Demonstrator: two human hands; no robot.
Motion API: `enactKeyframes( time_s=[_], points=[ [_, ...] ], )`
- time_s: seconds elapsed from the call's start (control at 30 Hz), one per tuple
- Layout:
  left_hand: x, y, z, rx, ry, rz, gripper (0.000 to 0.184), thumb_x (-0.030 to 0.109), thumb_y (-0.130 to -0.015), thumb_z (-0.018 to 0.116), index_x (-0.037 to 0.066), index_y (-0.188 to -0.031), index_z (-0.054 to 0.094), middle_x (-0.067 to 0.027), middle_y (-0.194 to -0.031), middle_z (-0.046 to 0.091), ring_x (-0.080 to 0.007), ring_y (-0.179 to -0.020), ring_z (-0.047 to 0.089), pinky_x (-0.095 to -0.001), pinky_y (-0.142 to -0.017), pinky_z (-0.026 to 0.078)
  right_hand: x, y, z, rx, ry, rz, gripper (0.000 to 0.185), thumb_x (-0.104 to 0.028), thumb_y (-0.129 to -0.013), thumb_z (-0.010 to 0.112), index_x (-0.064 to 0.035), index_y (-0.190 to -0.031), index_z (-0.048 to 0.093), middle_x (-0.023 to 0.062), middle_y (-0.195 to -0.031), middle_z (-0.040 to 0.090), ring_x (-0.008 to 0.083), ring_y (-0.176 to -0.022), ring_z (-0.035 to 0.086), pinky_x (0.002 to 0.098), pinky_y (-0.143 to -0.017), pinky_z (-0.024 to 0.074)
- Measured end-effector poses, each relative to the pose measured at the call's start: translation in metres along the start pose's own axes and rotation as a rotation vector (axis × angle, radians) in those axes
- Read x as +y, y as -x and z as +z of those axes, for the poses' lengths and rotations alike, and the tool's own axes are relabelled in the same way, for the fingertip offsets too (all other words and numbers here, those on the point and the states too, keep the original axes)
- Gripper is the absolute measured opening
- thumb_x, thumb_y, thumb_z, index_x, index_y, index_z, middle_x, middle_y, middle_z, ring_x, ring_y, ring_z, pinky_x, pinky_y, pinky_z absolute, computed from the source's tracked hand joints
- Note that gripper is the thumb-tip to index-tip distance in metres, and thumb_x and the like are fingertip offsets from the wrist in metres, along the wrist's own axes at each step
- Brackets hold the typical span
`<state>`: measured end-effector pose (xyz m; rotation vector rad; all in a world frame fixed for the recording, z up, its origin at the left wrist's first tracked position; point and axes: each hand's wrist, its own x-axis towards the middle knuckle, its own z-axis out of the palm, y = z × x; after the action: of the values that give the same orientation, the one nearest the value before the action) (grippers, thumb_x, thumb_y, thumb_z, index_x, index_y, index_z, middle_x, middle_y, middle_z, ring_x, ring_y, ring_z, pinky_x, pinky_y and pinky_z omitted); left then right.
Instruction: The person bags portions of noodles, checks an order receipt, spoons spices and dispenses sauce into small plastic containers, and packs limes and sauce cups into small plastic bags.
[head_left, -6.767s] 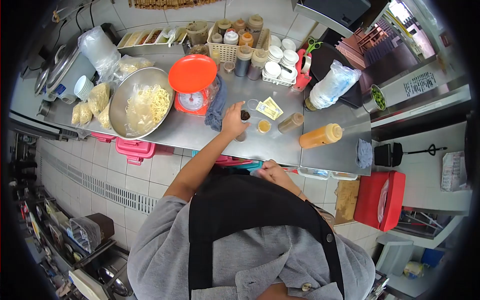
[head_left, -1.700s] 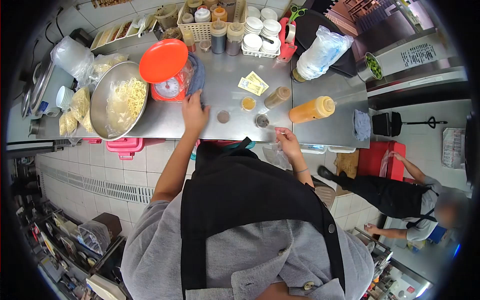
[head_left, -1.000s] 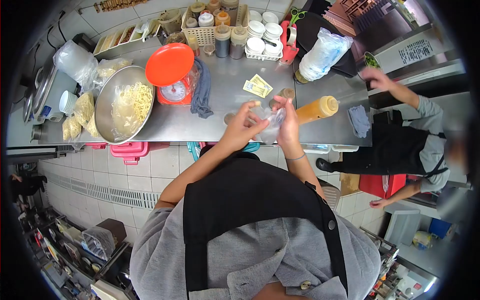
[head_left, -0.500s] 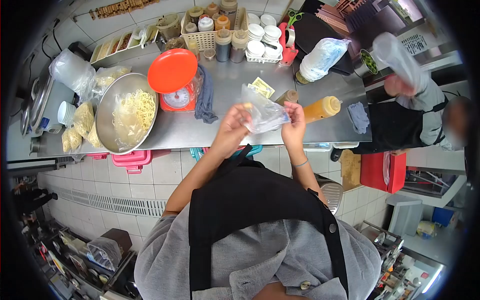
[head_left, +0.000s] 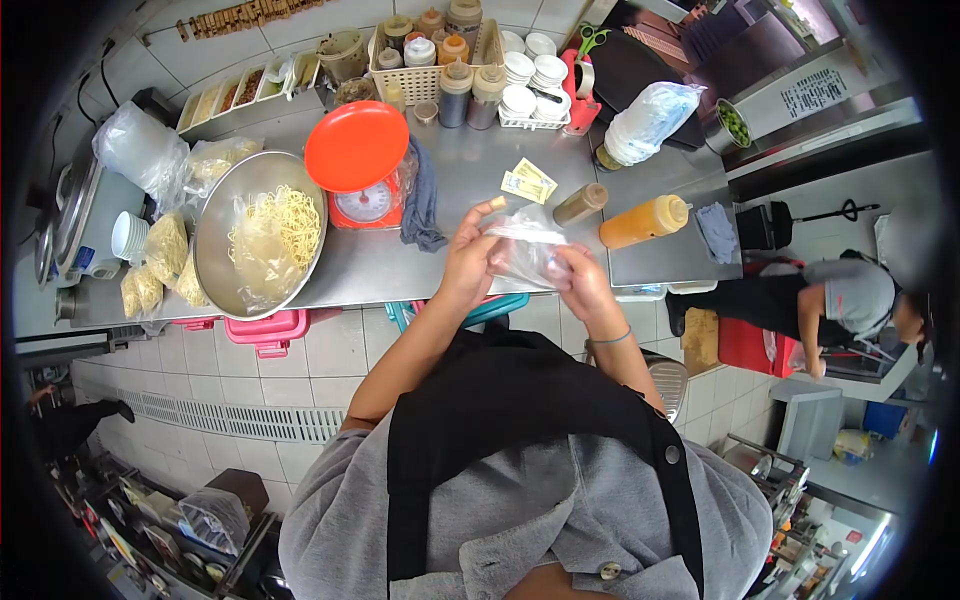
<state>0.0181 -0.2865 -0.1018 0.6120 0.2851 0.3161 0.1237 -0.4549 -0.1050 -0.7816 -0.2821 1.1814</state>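
A clear plastic bag (head_left: 528, 252) is stretched between my two hands above the counter's front edge. My left hand (head_left: 472, 255) grips its left side, with something yellowish at a fingertip. My right hand (head_left: 584, 280) pinches its right side. Behind the bag lie two yellow-and-white packets (head_left: 529, 182). A brownish squeeze bottle (head_left: 580, 204) and a larger orange sauce bottle (head_left: 642, 222) lean to the right in view. The small cups seen earlier are hidden behind the bag and hands.
To the left are a steel bowl of noodles (head_left: 212, 242), a red scale (head_left: 357, 148) and a blue cloth (head_left: 423, 200). Behind stand a bottle basket (head_left: 400, 78) and white lidded cups (head_left: 519, 100). Another person (head_left: 850, 295) bends near a red bin at right; a further person (head_left: 75, 425) is at far left.
Both my hands came together over the counter and opened out the plastic bag, now held lower and closer between them. The co-worker at right moved down and bent toward the red bin.
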Motion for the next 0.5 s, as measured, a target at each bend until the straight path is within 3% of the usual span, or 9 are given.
enactKeyframes(
  time_s=[0.03,0.1,0.13,0.17,0.27,0.33,0.4,0.47,0.5],
  points=[
    [0.001,0.002,0.004,-0.030,0.003,-0.085,0.045,-0.002,-0.084,0.049,0.007,-0.128,0.040,-0.0045,-0.086,0.056,-0.0067,-0.069,0.052,-0.0194,-0.061,0.041,-0.005,0.000,0.006,-0.001,0.001,0.005,0.018,-0.008,-0.089,0.049,0.0000,-0.102,0.057,0.0035,-0.083,0.060,0.0081,-0.073,0.057,0.0242,-0.064,0.0464],
    [-0.001,0.003,-0.006,-0.182,0.027,-0.096,0.047,-0.002,-0.083,0.051,0.008,-0.128,0.040,-0.0038,-0.083,0.056,-0.0064,-0.069,0.052,-0.0190,-0.062,0.042,-0.022,0.001,0.027,0.356,0.070,-0.169,0.018,-0.008,-0.087,0.049,0.0013,-0.102,0.055,0.0067,-0.087,0.060,0.0109,-0.078,0.057,0.0230,-0.069,0.0447],
    [-0.001,0.004,-0.009,-0.338,0.046,-0.109,0.049,-0.003,-0.082,0.052,0.010,-0.128,0.041,-0.0031,-0.080,0.057,-0.0062,-0.069,0.053,-0.0186,-0.064,0.043,-0.030,0.002,0.032,0.350,0.071,-0.163,0.018,-0.008,-0.087,0.049,0.0013,-0.102,0.055,0.0067,-0.087,0.060,0.0109,-0.078,0.057,0.0230,-0.069,0.0447],
    [0.002,0.007,-0.005,-0.333,0.044,-0.100,0.049,-0.003,-0.082,0.052,0.010,-0.128,0.041,-0.0031,-0.080,0.057,-0.0062,-0.069,0.053,-0.0186,-0.064,0.043,-0.039,0.004,0.034,0.276,0.166,-0.224,0.021,-0.006,-0.087,0.049,0.0013,-0.105,0.054,0.0070,-0.090,0.060,0.0126,-0.080,0.058,0.0247,-0.070,0.0463],
    [0.008,0.012,-0.007,-0.066,-0.271,0.194,0.046,-0.002,-0.080,0.051,0.009,-0.125,0.044,-0.0029,-0.089,0.055,-0.0078,-0.077,0.054,-0.0204,-0.070,0.044,-0.078,0.019,0.042,0.107,0.211,-0.286,0.030,-0.001,-0.084,0.051,0.0010,-0.114,0.052,0.0081,-0.100,0.060,0.0163,-0.090,0.059,0.0269,-0.074,0.0479],
    [0.010,0.011,-0.034,0.108,-0.337,0.348,0.046,-0.002,-0.079,0.050,0.008,-0.123,0.045,-0.0027,-0.095,0.054,-0.0083,-0.080,0.054,-0.0212,-0.069,0.044,-0.106,0.031,0.033,0.245,0.764,-0.531,0.032,0.001,-0.084,0.052,0.0007,-0.116,0.052,0.0091,-0.105,0.060,0.0170,-0.098,0.058,0.0272,-0.077,0.0476],
    [0.007,0.010,-0.069,0.304,-0.250,0.475,0.042,-0.002,-0.081,0.048,0.007,-0.122,0.045,-0.0043,-0.101,0.055,-0.0120,-0.087,0.057,-0.0249,-0.074,0.047,-0.143,0.045,0.005,0.381,0.906,-0.705,0.031,0.000,-0.084,0.054,0.0008,-0.115,0.053,0.0099,-0.108,0.060,0.0163,-0.097,0.058,0.0265,-0.078,0.0471],
    [0.009,0.018,-0.062,0.391,-0.214,0.614,0.031,0.009,-0.091,0.049,0.004,-0.122,0.044,-0.0106,-0.119,0.054,-0.0209,-0.106,0.056,-0.0348,-0.090,0.046,-0.181,0.062,-0.022,0.490,0.819,-0.772,0.030,-0.003,-0.085,0.056,0.0006,-0.115,0.054,0.0099,-0.107,0.060,0.0159,-0.095,0.059,0.0262,-0.078,0.0470],
    [0.005,0.019,-0.066,0.469,-0.277,0.644,0.037,0.021,-0.093,0.047,0.004,-0.125,0.042,-0.0113,-0.123,0.051,-0.0226,-0.112,0.051,-0.0381,-0.094,0.042,-0.199,0.069,-0.041,0.527,0.779,-0.795,0.031,-0.005,-0.085,0.059,0.0004,-0.116,0.053,0.0098,-0.107,0.060,0.0158,-0.093,0.060,0.0259,-0.077,0.0469]
  ],
)
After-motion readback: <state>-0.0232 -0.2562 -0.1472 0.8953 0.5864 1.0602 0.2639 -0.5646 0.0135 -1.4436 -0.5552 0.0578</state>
